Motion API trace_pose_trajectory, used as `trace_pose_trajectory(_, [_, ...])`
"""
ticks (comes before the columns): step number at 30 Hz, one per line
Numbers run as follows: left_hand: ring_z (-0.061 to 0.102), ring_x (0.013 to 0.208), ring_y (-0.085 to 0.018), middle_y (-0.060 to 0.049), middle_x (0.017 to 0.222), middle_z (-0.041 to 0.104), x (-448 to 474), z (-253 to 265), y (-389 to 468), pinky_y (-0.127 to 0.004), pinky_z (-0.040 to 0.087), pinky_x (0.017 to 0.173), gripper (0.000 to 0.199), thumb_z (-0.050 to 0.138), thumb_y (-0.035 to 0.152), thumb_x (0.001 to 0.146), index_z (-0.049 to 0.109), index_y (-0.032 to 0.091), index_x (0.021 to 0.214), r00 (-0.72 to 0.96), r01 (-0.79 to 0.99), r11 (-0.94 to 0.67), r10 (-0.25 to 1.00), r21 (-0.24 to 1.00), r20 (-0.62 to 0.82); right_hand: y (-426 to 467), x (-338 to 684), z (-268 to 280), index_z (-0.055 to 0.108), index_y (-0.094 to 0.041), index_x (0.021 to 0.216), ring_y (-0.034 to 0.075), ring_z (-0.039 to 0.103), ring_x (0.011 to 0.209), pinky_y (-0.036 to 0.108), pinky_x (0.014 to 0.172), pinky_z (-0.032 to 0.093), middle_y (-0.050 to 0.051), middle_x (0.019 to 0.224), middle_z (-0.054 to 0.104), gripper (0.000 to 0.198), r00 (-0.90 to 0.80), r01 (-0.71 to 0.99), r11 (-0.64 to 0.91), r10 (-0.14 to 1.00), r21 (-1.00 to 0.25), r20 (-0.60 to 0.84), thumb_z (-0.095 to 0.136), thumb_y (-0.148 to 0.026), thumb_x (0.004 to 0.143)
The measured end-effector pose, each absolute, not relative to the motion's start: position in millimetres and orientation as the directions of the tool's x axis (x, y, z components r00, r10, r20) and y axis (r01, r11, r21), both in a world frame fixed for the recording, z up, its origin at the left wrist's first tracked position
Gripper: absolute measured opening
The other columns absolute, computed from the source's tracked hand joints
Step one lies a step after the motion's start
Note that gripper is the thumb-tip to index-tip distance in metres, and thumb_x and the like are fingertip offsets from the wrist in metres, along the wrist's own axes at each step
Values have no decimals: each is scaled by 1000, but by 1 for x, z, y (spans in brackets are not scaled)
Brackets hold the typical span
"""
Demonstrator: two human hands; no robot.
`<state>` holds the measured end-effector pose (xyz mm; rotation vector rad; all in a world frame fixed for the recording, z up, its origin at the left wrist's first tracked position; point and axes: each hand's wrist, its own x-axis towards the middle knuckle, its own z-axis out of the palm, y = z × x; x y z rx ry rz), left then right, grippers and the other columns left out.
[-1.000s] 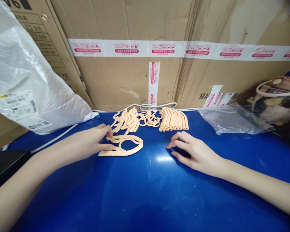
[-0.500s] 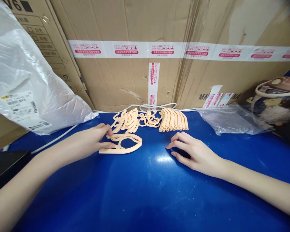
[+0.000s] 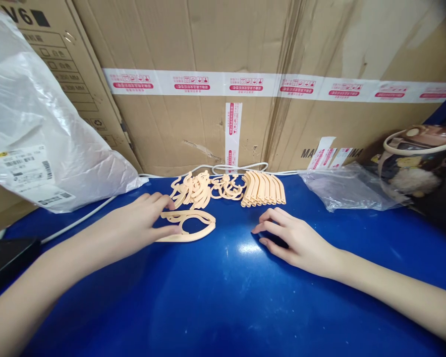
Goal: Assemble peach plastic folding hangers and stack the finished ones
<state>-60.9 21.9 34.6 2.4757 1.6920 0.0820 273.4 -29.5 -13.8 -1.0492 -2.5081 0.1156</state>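
Observation:
A peach plastic folding clothes hanger (image 3: 198, 237) lies flat on the blue table, its two arms folded side by side around a curved middle piece. My left hand (image 3: 146, 218) is over its left end, fingers and thumb spread apart. The thumb reaches across the lower arm, while the fingertips rest just beyond the upper one; whether they touch it I cannot tell. To the right, my right hand (image 3: 295, 240) hovers low or rests on the table, fingers loosely curled and apart, holding nothing. Behind the hanger lie a pile of curved peach pieces (image 3: 196, 191), several hook pieces (image 3: 228, 187) and a row of hanger arms (image 3: 263, 188).
Large cardboard boxes (image 3: 193, 129) wall off the back. A white plastic mailing bag (image 3: 55, 134) leans at the left, above a dark object (image 3: 11, 260). A clear plastic bag (image 3: 349, 186) and a dark bag with a handle (image 3: 419, 168) sit at the right. A white cable (image 3: 82, 218) runs behind.
The view has shifted slightly. My left thumb has slid a little to the right over the hanger, which stays in place. My right hand looks unchanged.

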Motion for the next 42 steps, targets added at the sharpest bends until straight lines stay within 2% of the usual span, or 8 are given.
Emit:
trace_pose_trajectory(7, [38, 129, -38, -13, 135, 51, -72, 31, 26, -42, 36, 100, 88, 60, 70, 65, 46, 21, 137, 388, 921, -376, 907, 99, -166, -29, 274, -13, 60, -21, 110, 20, 55, 96, 37, 82, 51, 9, 105, 56, 22, -636, 655, 717, 693, -237, 339, 44, -22, 95])
trace_pose_trajectory(19, [41, 126, -38, -13, 131, 55, -73, 34, 29, -42, 38, 99, 76, 59, 66, 69, 54, 20, 129, 409, 912, -391, 894, 126, -185, -28, 269, -4, 63, -21, 105, 20, 56, 96, 35, 84, 49, 7, 101, 59, 19, -606, 664, 685, 728, -299, 322, 47, -24, 94])
trace_pose_trajectory(22, [45, 123, -40, -13, 128, 57, -76, 33, 29, -44, 40, 95, 78, 62, 68, 65, 56, 20, 127, 411, 909, -392, 901, 145, -142, -11, 286, 9, 65, -20, 90, 19, 59, 91, 35, 84, 47, 5, 92, 65, 21, -464, 702, 606, 788, -375, 405, 46, -29, 95])
trace_pose_trajectory(25, [52, 114, -39, -13, 121, 61, -77, 34, 28, -43, 44, 90, 79, 62, 70, 65, 57, 18, 123, 399, 909, -381, 913, 170, -90, 18, 321, 17, 66, -18, 94, 24, 61, 87, 39, 80, 48, 7, 92, 67, 25, -270, 837, 457, 824, -302, 498, 47, -33, 93])
trace_pose_trajectory(29, [60, 100, -31, -8, 111, 64, -72, 39, 30, -37, 46, 82, 61, 52, 69, 77, 58, 20, 112, 386, 893, -379, 922, 242, 18, 48, 358, 10, 67, -19, 112, 29, 58, 99, 46, 89, 46, 13, 106, 61, 38, -345, 898, 423, 847, -122, 405, 42, -39, 93])
trace_pose_trajectory(35, [57, 101, -28, -6, 111, 62, -55, 45, 22, -37, 45, 81, 49, 44, 65, 85, 55, 24, 110, 399, 853, -446, 892, 270, 212, 53, 360, -5, 69, -24, 108, 26, 56, 104, 42, 95, 43, 10, 110, 58, 37, -418, 881, 464, 854, -91, 309, 40, -41, 94])
trace_pose_trajectory(38, [55, 104, -27, -7, 114, 59, -48, 49, 14, -39, 43, 86, 45, 41, 61, 89, 52, 23, 111, 449, 829, -516, 844, 217, 293, 49, 354, -4, 69, -22, 101, 25, 57, 100, 39, 90, 44, 10, 107, 59, 36, -358, 913, 400, 878, -76, 319, 40, -41, 94])
trace_pose_trajectory(42, [53, 106, -26, -7, 116, 57, -38, 54, 2, -41, 41, 91, 38, 39, 53, 93, 51, 21, 110, 520, 800, -594, 756, 83, 397, 46, 347, -4, 61, -19, 86, 24, 59, 78, 33, 67, 43, 9, 90, 61, 33, -180, 974, 217, 920, -68, 349, 47, -49, 90])
